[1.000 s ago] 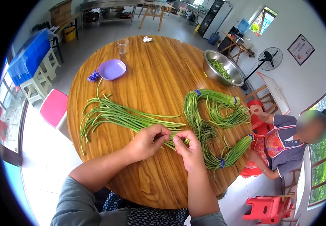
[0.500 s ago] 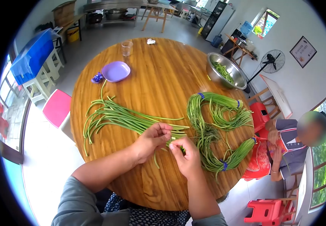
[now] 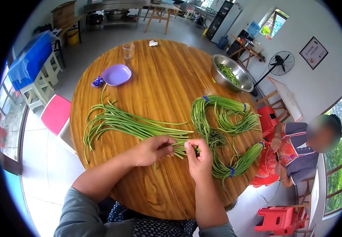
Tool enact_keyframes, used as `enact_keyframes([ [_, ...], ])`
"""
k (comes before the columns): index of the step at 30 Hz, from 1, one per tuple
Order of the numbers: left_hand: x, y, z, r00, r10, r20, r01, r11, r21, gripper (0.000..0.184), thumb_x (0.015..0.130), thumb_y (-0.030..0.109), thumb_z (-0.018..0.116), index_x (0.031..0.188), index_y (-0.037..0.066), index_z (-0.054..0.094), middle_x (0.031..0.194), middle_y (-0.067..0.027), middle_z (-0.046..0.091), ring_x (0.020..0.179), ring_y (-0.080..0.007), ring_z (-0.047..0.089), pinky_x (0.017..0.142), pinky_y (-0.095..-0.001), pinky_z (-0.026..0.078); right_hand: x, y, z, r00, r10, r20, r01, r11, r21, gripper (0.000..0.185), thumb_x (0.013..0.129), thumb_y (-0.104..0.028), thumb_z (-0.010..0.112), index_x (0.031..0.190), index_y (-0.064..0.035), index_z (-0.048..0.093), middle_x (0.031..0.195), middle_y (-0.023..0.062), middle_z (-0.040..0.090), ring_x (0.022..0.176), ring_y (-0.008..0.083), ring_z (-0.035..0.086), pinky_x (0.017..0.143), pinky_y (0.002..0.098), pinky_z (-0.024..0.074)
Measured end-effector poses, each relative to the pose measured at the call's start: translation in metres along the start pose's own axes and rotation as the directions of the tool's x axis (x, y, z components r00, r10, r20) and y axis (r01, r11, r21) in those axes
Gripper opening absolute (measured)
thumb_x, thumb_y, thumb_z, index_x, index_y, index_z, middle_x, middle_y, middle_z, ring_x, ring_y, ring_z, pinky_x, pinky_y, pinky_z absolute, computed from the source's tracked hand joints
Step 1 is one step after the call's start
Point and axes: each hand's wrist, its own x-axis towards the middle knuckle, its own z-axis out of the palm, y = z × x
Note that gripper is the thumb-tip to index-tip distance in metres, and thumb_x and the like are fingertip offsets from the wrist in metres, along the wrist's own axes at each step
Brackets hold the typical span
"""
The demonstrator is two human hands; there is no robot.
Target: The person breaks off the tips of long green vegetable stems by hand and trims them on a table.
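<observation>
Long green stems (image 3: 127,123) lie spread on the round wooden table (image 3: 159,83), their right ends reaching my hands. My left hand (image 3: 155,151) pinches a green stem between thumb and fingers. Close beside it, my right hand (image 3: 198,160) is closed on the same stem, with short green pieces partly hidden inside its fingers. Right of my hands lie a curled green bundle (image 3: 202,118) and a lower bundle (image 3: 244,160), both tied with blue bands.
A purple dish (image 3: 116,75), blue bands (image 3: 97,81), a clear cup (image 3: 128,51) and crumpled white paper (image 3: 153,43) sit farther back. A steel bowl (image 3: 232,73) holds green pieces. Another person (image 3: 297,146) sits at the right edge, near red stools (image 3: 277,219).
The view has shifted slightly. My fingers have moved along the stems, and a stem now spans both hands. The other person's hands have come down towards the lap.
</observation>
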Motion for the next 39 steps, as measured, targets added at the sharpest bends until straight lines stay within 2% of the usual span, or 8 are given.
enact_keyframes([
  [4, 0.003, -0.002, 0.007, 0.992, -0.024, -0.124, 0.011, 0.995, -0.102, 0.022, 0.100, 0.018, 0.053, 0.112, 0.001, 0.059, 0.088, -0.0028, 0.063, 0.080, -0.0094, 0.058, 0.074, -0.0260, 0.049, 0.000, 0.001, 0.003, 0.999, -0.040, 0.003, 0.040, 0.999, -0.023, 0.009, 0.090, -0.008, 0.065, 0.092, -0.0011, 0.060, 0.083, 0.0101, 0.060, 0.074, 0.0208, 0.057, 0.069, 0.0317, 0.0466],
  [16, 0.011, -0.020, 0.014, 0.947, 0.064, -0.315, -0.020, 0.990, 0.142, 0.024, 0.100, 0.021, 0.054, 0.103, -0.001, 0.061, 0.079, -0.0058, 0.065, 0.073, -0.0124, 0.062, 0.071, -0.0287, 0.051, -0.009, -0.014, 0.013, 0.971, -0.106, 0.215, 0.122, 0.990, -0.066, 0.004, 0.088, -0.005, 0.063, 0.090, -0.0032, 0.060, 0.084, 0.0131, 0.060, 0.075, 0.0299, 0.060, 0.065, 0.0369, 0.0479],
  [19, 0.010, -0.016, 0.010, 0.981, 0.030, -0.194, -0.074, 0.971, -0.227, 0.018, 0.101, 0.020, 0.053, 0.105, 0.005, 0.061, 0.079, 0.0004, 0.059, 0.066, -0.0070, 0.049, 0.059, -0.0232, 0.041, -0.005, -0.010, 0.009, 0.980, -0.171, 0.106, 0.177, 0.983, -0.052, 0.004, 0.088, -0.005, 0.063, 0.091, -0.0031, 0.060, 0.084, 0.0126, 0.061, 0.074, 0.0292, 0.060, 0.064, 0.0362, 0.0477],
  [21, 0.009, -0.013, 0.006, 0.995, 0.000, -0.103, -0.067, 0.758, -0.649, 0.014, 0.100, 0.020, 0.055, 0.105, 0.008, 0.060, 0.079, 0.0022, 0.055, 0.065, -0.0069, 0.043, 0.060, -0.0221, 0.036, -0.004, -0.011, 0.006, 0.986, -0.133, 0.101, 0.138, 0.989, -0.044, 0.004, 0.088, -0.004, 0.063, 0.091, -0.0029, 0.060, 0.083, 0.0122, 0.061, 0.074, 0.0286, 0.060, 0.064, 0.0358, 0.0473],
  [23, 0.006, -0.005, 0.004, 0.996, 0.003, -0.085, -0.058, 0.752, -0.657, 0.013, 0.099, 0.021, 0.057, 0.103, 0.009, 0.059, 0.081, 0.0026, 0.054, 0.067, -0.0070, 0.043, 0.063, -0.0218, 0.035, -0.003, -0.009, 0.005, 0.985, -0.104, 0.137, 0.113, 0.992, -0.058, 0.006, 0.089, -0.004, 0.064, 0.090, -0.0010, 0.059, 0.081, 0.0098, 0.058, 0.073, 0.0214, 0.058, 0.068, 0.0308, 0.0467],
  [30, 0.016, -0.021, 0.001, 0.950, -0.059, -0.307, -0.185, 0.687, -0.703, 0.008, 0.098, 0.020, 0.058, 0.100, 0.012, 0.059, 0.088, 0.0022, 0.058, 0.079, -0.0098, 0.051, 0.070, -0.0262, 0.039, -0.005, -0.016, 0.007, 0.957, -0.165, 0.239, 0.164, 0.986, 0.022, 0.005, 0.089, -0.005, 0.065, 0.089, -0.0029, 0.060, 0.079, 0.0103, 0.058, 0.069, 0.0245, 0.057, 0.063, 0.0326, 0.0456],
  [37, 0.023, -0.025, -0.047, 0.782, -0.146, -0.606, -0.434, 0.571, -0.697, 0.002, 0.098, 0.015, 0.054, 0.099, 0.013, 0.054, 0.091, -0.0003, 0.056, 0.085, -0.0146, 0.055, 0.077, -0.0341, 0.045, -0.008, -0.018, -0.014, 0.920, -0.135, 0.367, -0.039, 0.902, 0.430, 0.010, 0.090, -0.006, 0.067, 0.094, -0.0051, 0.059, 0.086, 0.0038, 0.057, 0.070, 0.0138, 0.052, 0.066, 0.0271, 0.0420],
  [39, 0.024, -0.034, -0.060, 0.719, -0.110, -0.687, -0.541, 0.533, -0.651, 0.009, 0.093, 0.009, 0.057, 0.101, 0.012, 0.054, 0.090, -0.0017, 0.056, 0.083, -0.0153, 0.055, 0.071, -0.0328, 0.046, -0.011, -0.026, -0.029, 0.946, -0.061, 0.317, -0.213, 0.618, 0.756, 0.013, 0.090, -0.006, 0.066, 0.100, -0.0048, 0.057, 0.082, 0.0037, 0.053, 0.065, 0.0122, 0.046, 0.061, 0.0278, 0.0380],
])
